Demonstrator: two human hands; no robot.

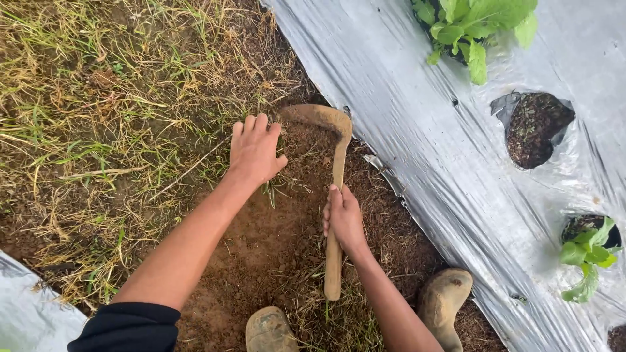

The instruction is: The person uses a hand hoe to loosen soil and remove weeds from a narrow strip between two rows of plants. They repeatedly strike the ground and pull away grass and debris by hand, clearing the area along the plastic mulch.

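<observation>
Two bare hands are seen from above, over a strip of brown soil between dry grass [98, 98] and a sheet of silver plastic mulch [424, 130]. One sickle-like tool [336, 176] is held by the right hand [344, 218]. Its fingers are closed tightly around the wooden handle, near the middle of its length. The handle stands almost vertical in the view, and its lower end is seen between the two boots. The curved blade, covered with soil, is bent to the left at the top and lies on the ground just beside the left hand [254, 151].

The left hand is laid flat on the soil and grass, with the fingers stretched forward and kept close together; the thumb is spread a little to the side. Nothing is held by it. A black sleeve [127, 326] is seen on the left arm.

Two muddy boots [443, 300] are counted at the bottom edge. In the plastic sheet, three planting holes are clearly counted: two contain a green leafy plant [476, 26], and one hole [538, 127] is filled only with dark soil. A second piece of silver plastic is visible at the lower left corner.
</observation>
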